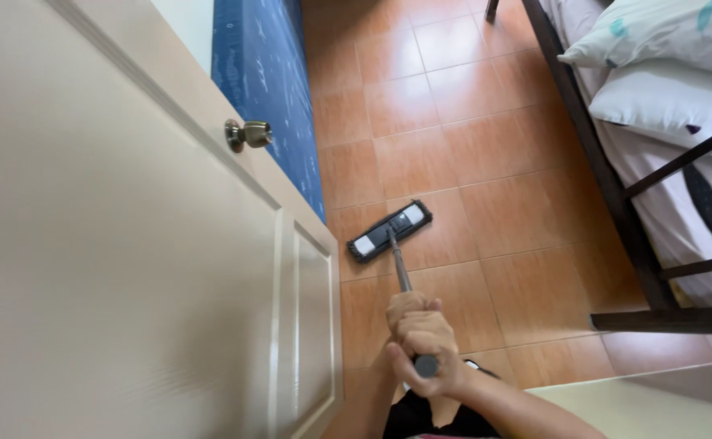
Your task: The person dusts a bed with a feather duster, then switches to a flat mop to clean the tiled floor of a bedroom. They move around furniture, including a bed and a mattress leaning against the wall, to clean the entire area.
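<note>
Head view shows both hands [419, 341] closed around the top of the mop handle [401, 272], low in the frame centre, stacked so closely that I cannot tell left from right. From them the handle runs up and slightly left to the flat mop head [390, 231], which lies on the tiled floor [486, 162] near the door [128, 268], its long axis slanting across the handle.

Flat grey-and-black mop [391, 231] rests head-down on tiles, handle tilted upward.

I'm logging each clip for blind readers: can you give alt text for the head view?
Both hands, left hand lower on the handle and right hand at its top end, grip a flat mop resting on an orange tiled floor. A cream door with a knob stands left, a dark-framed bed right.
</note>
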